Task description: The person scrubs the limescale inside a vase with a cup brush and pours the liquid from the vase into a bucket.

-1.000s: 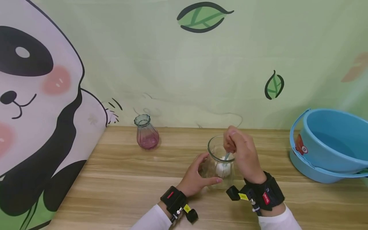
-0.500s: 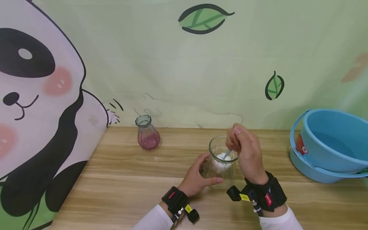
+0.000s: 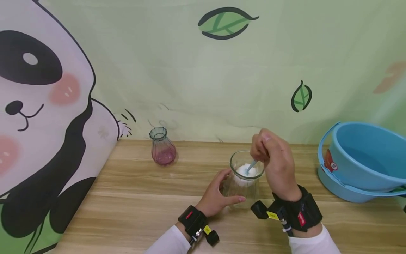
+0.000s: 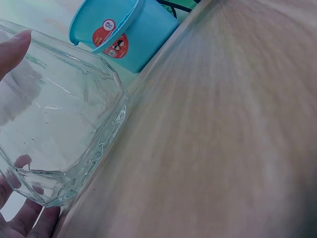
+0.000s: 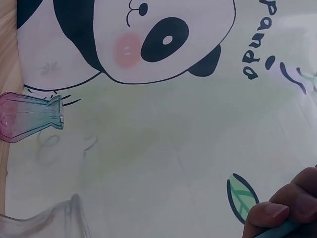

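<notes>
Glass jar (image 3: 248,192), clasped by the wide-curved left hand (image 3: 215,198), seems mid-scrub with the white brush (image 3: 243,171) the curled right hand (image 3: 276,164) grips, the next stroke needing firm bracing.

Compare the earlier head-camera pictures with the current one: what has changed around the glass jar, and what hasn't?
The right hand has moved up and rightward, raising the blue stick, so its white head sits higher inside the glass jar, nearer the top. Nothing was newly gripped or released. The left hand still holds the jar; the vase and blue buckets stay put.
</notes>
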{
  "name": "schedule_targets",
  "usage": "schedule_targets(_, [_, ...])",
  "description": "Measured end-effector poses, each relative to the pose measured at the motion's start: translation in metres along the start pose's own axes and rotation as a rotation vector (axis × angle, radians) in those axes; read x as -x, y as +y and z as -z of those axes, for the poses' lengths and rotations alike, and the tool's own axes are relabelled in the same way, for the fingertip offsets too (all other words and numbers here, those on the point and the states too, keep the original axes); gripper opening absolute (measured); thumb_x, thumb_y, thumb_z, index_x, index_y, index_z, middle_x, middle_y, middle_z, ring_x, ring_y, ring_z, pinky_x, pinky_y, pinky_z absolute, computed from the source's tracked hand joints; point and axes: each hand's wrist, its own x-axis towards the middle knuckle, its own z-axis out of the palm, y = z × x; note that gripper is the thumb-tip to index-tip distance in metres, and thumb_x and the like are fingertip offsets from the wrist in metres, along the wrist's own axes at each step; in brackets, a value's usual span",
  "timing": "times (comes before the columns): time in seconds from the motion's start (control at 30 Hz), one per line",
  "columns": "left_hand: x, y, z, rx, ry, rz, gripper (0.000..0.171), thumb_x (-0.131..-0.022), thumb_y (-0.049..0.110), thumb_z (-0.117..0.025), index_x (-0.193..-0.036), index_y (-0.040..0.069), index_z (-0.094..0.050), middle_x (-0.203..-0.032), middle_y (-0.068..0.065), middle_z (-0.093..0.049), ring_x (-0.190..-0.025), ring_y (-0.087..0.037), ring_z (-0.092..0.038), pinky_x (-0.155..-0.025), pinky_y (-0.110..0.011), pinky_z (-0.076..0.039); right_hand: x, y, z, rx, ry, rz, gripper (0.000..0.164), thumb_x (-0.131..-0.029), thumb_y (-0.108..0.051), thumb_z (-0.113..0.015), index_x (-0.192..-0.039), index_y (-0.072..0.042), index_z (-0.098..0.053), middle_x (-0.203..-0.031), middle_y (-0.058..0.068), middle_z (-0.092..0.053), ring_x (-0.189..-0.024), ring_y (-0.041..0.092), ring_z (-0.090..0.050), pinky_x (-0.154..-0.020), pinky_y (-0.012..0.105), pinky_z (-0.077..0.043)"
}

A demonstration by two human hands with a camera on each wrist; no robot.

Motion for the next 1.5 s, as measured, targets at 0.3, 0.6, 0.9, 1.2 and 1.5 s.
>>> schedule_targets(0.3, [-0.001, -0.002, 0.0, 0.002, 0.004, 0.008, 0.083, -0.073, 0.045, -0.083, -0.141, 0.047, -0.036, -0.143, 0.015, -0.038, -0.128, -0.011, -0.035, -0.104, -0.054, -0.031, -0.005, -0.012, -0.004, -0.022, -0.011, 0.049, 0.036, -0.101, -0.003, -0.024, -0.066, -0.001, -0.029, -0.059, 0.003, -0.027, -0.051, 0.018, -0.027, -0.046, 0.033, -0.023])
schedule_targets(0.6, [0.001, 0.007, 0.001, 0.024, -0.002, 0.013, 0.083, -0.074, 0.042, -0.083, -0.142, 0.043, -0.037, -0.143, 0.013, -0.039, -0.128, -0.012, -0.034, -0.105, -0.056, -0.029, -0.004, -0.029, -0.008, -0.08, -0.034, 0.13, 0.036, -0.101, -0.003, -0.024, -0.065, -0.001, -0.028, -0.059, 0.003, -0.025, -0.052, 0.015, -0.028, -0.047, 0.031, -0.021])
schedule_targets(0.9, [0.01, 0.037, 0.008, 0.047, -0.007, 0.021, 0.079, -0.076, 0.034, -0.083, -0.142, 0.036, -0.04, -0.144, 0.009, -0.039, -0.128, -0.01, -0.033, -0.106, -0.055, -0.028, 0.002, -0.038, -0.005, -0.136, -0.024, 0.196, 0.035, -0.1, -0.003, -0.023, -0.065, 0.0, -0.029, -0.06, 0.004, -0.024, -0.054, 0.016, -0.029, -0.05, 0.03, -0.021])
schedule_targets(1.2, [0.01, 0.034, 0.007, 0.059, -0.008, 0.001, 0.079, -0.076, 0.033, -0.083, -0.143, 0.035, -0.039, -0.145, 0.01, -0.038, -0.129, -0.009, -0.031, -0.107, -0.056, -0.027, 0.005, -0.045, -0.001, -0.233, -0.003, 0.254, 0.036, -0.098, -0.002, -0.024, -0.062, -0.001, -0.028, -0.06, 0.003, -0.023, -0.055, 0.017, -0.03, -0.051, 0.029, -0.019])
schedule_targets(1.5, [0.009, 0.033, 0.007, 0.058, -0.012, 0.005, 0.08, -0.076, 0.032, -0.083, -0.143, 0.036, -0.039, -0.146, 0.009, -0.036, -0.13, -0.01, -0.031, -0.107, -0.056, -0.027, 0.011, -0.049, 0.004, -0.339, 0.025, 0.356, 0.035, -0.094, -0.003, -0.024, -0.06, -0.003, -0.022, -0.059, 0.002, -0.02, -0.054, 0.014, -0.025, -0.053, 0.026, -0.016])
